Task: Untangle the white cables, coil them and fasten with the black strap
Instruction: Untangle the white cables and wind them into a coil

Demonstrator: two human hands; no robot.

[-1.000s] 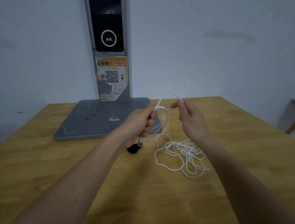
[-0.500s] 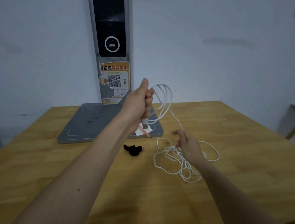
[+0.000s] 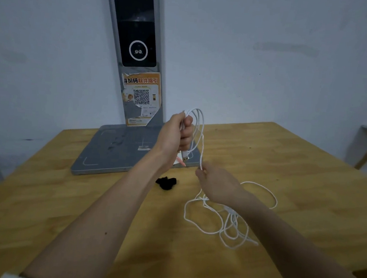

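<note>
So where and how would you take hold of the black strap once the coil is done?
Pinch the black strap at its raised, crumpled middle, coming straight down from above. It lies bunched on the table, clear of the white cable, just under the left forearm. The right hand, now pinching cable, seems the freer one; the left hand holds the coil.

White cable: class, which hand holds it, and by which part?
Both. The left hand grips the coiled loops of the white cable near its plug; the right hand pinches the strand running down from them.
</note>
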